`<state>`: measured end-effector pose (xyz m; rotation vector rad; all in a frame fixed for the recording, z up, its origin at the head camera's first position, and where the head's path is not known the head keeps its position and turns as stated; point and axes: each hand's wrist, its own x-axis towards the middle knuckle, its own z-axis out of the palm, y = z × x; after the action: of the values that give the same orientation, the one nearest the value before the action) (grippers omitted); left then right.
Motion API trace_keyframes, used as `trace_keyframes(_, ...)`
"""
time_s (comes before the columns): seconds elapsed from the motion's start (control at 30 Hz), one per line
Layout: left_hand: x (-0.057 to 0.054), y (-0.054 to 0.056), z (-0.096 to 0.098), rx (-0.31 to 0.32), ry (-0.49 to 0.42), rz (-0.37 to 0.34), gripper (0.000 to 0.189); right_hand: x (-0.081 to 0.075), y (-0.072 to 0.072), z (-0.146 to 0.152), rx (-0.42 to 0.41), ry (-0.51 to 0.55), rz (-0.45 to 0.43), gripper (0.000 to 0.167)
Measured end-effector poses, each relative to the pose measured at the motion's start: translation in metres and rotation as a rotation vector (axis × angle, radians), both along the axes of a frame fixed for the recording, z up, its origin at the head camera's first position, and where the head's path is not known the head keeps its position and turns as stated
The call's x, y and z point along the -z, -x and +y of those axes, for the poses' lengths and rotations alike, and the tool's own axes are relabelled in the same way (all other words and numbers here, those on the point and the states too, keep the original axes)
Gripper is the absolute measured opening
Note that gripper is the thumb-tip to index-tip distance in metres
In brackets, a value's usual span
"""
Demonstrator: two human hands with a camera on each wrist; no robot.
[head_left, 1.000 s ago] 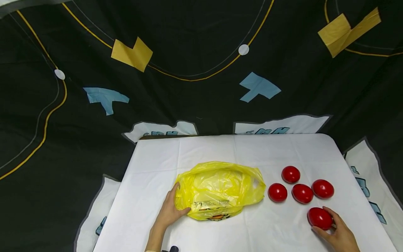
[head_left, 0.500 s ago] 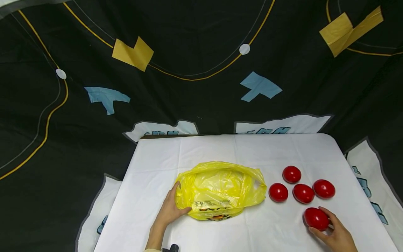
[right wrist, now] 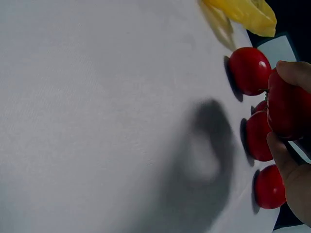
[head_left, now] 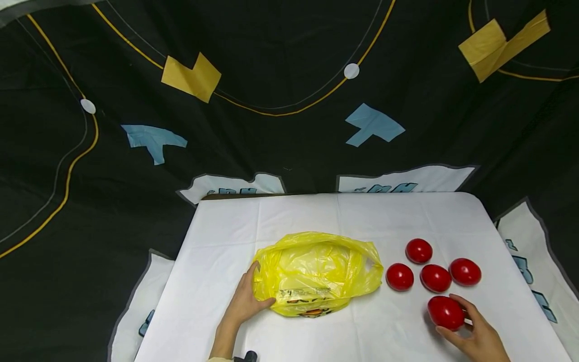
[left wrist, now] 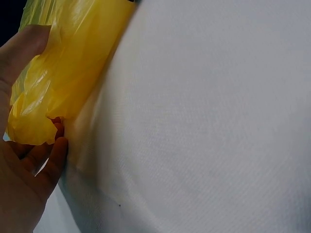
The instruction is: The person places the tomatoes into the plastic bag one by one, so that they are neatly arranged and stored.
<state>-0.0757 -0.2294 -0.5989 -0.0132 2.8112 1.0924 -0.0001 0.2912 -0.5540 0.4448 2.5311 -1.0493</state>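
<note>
A crinkled yellow plastic bag (head_left: 312, 271) lies on the white-covered table with its mouth gaping. My left hand (head_left: 244, 296) grips the bag's left side, thumb at the front; in the left wrist view the thumb (left wrist: 29, 43) lies on the yellow plastic and the other fingers are partly behind it. On the right, my right hand (head_left: 479, 332) holds a glossy red tomato (head_left: 445, 312) between thumb and fingers. The right wrist view shows this held tomato (right wrist: 289, 109) raised off the cloth, its shadow falling on the table.
Several more tomatoes sit between the bag and the right edge, including one nearest the bag (head_left: 399, 277), one farther back (head_left: 418, 251) and one on the right (head_left: 465, 271). A dark curtain (head_left: 280, 151) hangs behind the white table (head_left: 298, 211).
My right hand has moved a little to the left with the tomato, lifting it slightly. The left hand and the bag stay in place.
</note>
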Motion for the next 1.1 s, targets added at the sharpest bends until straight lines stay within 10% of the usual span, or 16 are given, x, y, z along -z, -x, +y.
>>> trace_keyframes(0.63,-0.001,-0.002,0.001,-0.007,-0.004,-0.009,0.116,-0.023,0.003,-0.03,-0.09,0.034,0.057,0.103)
trace_keyframes(1.1,0.0,-0.002,0.0,0.01,0.005,-0.007,0.116,-0.032,0.009,-0.061,-0.165,0.025,0.276,0.091)
